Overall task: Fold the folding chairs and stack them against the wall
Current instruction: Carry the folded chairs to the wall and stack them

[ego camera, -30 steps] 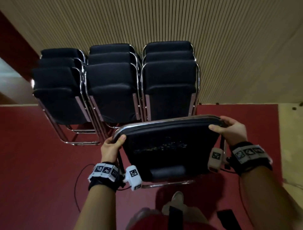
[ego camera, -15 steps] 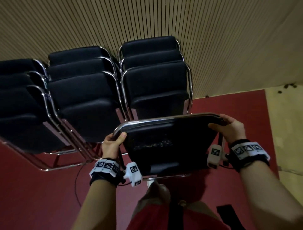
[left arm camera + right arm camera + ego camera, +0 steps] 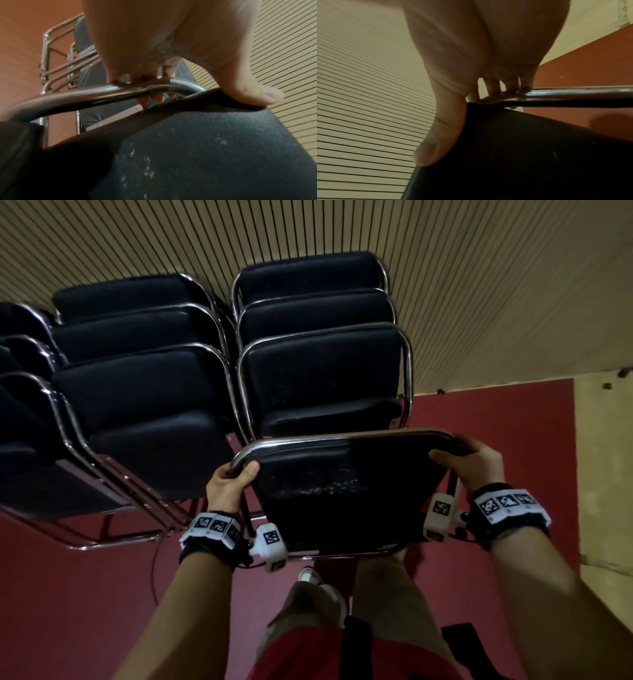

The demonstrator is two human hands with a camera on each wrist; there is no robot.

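While both hands grip its chrome tube frame at the top corners, the folded black padded chair (image 3: 342,491) sits at centre frame, just below the rows of stacked black chairs (image 3: 318,371) against the ribbed beige wall (image 3: 479,285); left hand (image 3: 227,491) and right hand (image 3: 479,463) curl fingers behind the tube, thumbs pressing the padding, red floor (image 3: 85,594) beneath

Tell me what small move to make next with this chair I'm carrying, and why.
Probably carry the chair a little further forward and line it up with the right-hand stack at the slatted wall. Your left hand and right hand each grip a top corner of its chrome frame, the chair sits just in front of that stack, and it isn't yet nested.
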